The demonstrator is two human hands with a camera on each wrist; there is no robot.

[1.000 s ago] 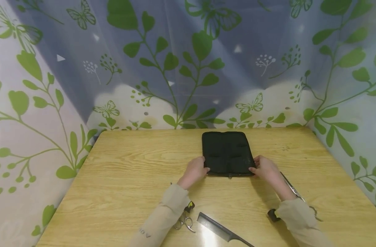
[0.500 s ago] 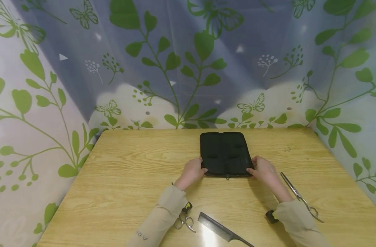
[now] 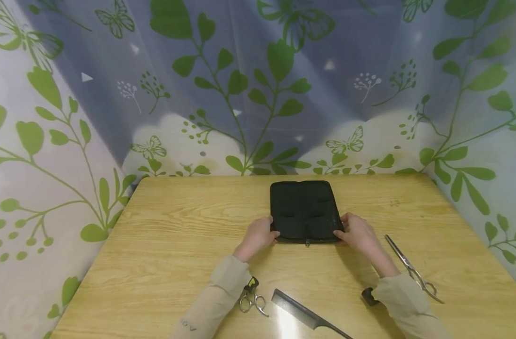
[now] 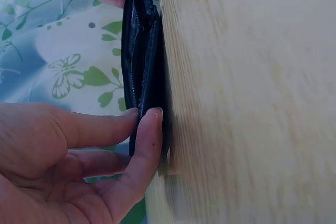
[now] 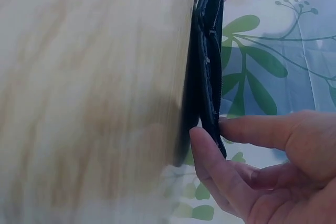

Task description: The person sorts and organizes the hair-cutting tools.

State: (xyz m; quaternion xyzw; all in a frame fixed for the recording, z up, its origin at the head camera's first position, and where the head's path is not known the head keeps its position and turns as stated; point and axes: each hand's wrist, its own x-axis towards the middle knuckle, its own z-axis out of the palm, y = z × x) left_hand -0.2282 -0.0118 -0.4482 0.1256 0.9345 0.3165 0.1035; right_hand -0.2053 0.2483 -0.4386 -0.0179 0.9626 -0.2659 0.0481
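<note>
A black zippered case (image 3: 303, 205) lies spread flat near the back of the table, with small loops across its inner face. My left hand (image 3: 259, 235) pinches its near left corner between thumb and fingers. At the near right corner, my right hand (image 3: 359, 235) pinches the case the same way. In the left wrist view, the edge of the case (image 4: 137, 61) appears side-on with zipper teeth along it. The right wrist view has the case (image 5: 210, 72) with its near edge slightly raised off the table.
A black tail comb (image 3: 298, 308) lies at the front of the wooden table (image 3: 177, 216). Scissors (image 3: 253, 295) lie beside the left sleeve, partly covered by the wrist strap. Another pair of scissors (image 3: 405, 262) lies right of the right forearm. A leaf-patterned curtain (image 3: 241, 94) hangs behind.
The case has slid a little to the left along the table, both hands moving with it. The hands keep their hold on its corners. The comb and scissors stay put.
</note>
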